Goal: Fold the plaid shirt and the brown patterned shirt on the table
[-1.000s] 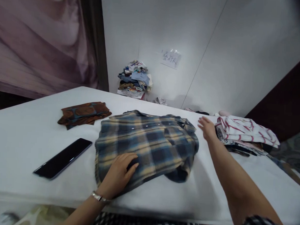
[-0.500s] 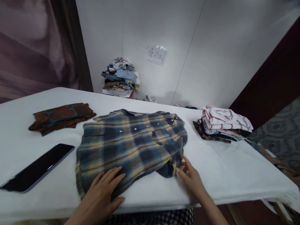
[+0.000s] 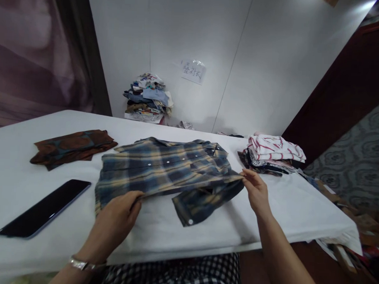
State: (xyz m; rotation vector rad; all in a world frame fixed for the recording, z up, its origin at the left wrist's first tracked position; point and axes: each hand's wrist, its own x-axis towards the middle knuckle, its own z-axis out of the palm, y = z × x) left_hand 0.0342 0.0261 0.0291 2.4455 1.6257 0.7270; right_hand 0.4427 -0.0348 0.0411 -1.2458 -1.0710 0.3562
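A blue, yellow and grey plaid shirt (image 3: 163, 166) lies front up across the table, its collar end to the right and a row of white buttons along it. My left hand (image 3: 120, 216) is closed on the shirt's near edge toward the hem. At the shoulder end, my right hand (image 3: 254, 187) pinches the same near side. Between my hands that edge is lifted and stretched taut. A sleeve (image 3: 193, 204) with a white cuff button hangs beneath it onto the tabletop.
The table has a white cover (image 3: 286, 211). A brown patterned folded garment (image 3: 74, 146) lies at left, with a black tablet-like slab (image 3: 44, 209) nearer me. Folded clothes (image 3: 274, 149) are stacked at right. Another clothes pile (image 3: 149, 97) stands by the wall, near a paper sign (image 3: 193, 71).
Both hands, which rested at the shirt's near side, now grip its edge and have raised it. My right hand moved up and right; the sleeve now shows below the edge.
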